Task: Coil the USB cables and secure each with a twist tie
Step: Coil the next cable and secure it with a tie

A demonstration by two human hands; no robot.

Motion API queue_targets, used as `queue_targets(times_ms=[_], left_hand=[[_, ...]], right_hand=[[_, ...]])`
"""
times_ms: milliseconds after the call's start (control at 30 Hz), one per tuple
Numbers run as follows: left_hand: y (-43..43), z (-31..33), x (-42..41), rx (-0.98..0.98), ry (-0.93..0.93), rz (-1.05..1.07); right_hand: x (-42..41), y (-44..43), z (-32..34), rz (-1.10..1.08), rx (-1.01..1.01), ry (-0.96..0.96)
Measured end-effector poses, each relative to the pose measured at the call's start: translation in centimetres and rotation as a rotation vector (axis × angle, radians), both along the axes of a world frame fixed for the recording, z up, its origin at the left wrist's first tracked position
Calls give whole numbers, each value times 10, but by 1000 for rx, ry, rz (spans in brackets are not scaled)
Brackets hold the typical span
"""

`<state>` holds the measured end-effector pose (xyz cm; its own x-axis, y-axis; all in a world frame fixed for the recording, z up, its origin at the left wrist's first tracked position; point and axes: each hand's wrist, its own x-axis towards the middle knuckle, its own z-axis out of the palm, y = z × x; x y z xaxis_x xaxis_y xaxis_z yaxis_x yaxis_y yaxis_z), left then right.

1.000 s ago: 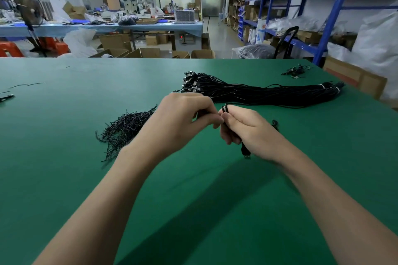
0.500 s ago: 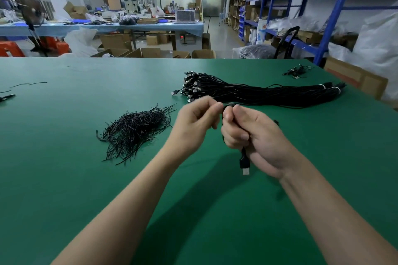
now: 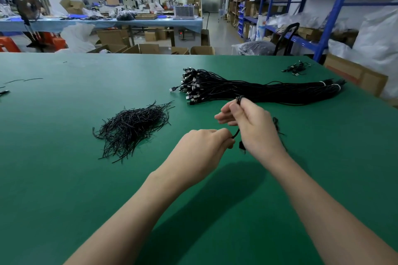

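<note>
My right hand [image 3: 254, 127] holds a black USB cable [image 3: 237, 133] above the green table [image 3: 64, 178], with looped cable showing at its fingertips and a plug hanging below the palm. My left hand [image 3: 202, 146] pinches a strand of the same cable just left of and below the right hand. A loose heap of black twist ties [image 3: 131, 127] lies to the left of both hands. A long bundle of black USB cables [image 3: 258, 90] lies behind the hands, plugs at its left end.
A small cluster of cables [image 3: 298, 68] sits at the table's far right. A few stray ties [image 3: 23, 80] lie at the far left. A cardboard box [image 3: 355, 75] stands off the right edge, blue shelving [image 3: 331, 6] behind it.
My left hand has dropped lower and toward me, drawing a strand of cable down. My right hand has lifted slightly and turned, its fingers spreading above the loops.
</note>
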<state>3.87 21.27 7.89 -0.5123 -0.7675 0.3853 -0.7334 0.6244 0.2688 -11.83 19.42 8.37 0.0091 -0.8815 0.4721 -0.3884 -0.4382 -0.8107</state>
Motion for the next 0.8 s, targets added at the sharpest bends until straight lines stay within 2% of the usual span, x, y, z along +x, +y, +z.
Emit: queue_targets(times_ms=[100, 167, 233, 367, 433, 567, 800], left_hand=[[0, 9, 11, -9, 56, -71], [-3, 16, 21, -41, 101, -132], [-5, 23, 27, -76, 99, -179], [-6, 31, 30, -69, 78, -249], [-11, 29, 32, -48, 86, -260], [-21, 17, 33, -23, 145, -278], [-34, 4, 32, 98, 304, -319]], right_hand=[[0, 5, -8, -3, -10, 289], [1, 9, -13, 59, 35, 346], [4, 12, -17, 149, 116, 284], [6, 15, -22, 358, 279, -45], [5, 15, -23, 445, 326, -127], [6, 15, -22, 487, 410, -174], [-7, 24, -21, 552, 519, -130]])
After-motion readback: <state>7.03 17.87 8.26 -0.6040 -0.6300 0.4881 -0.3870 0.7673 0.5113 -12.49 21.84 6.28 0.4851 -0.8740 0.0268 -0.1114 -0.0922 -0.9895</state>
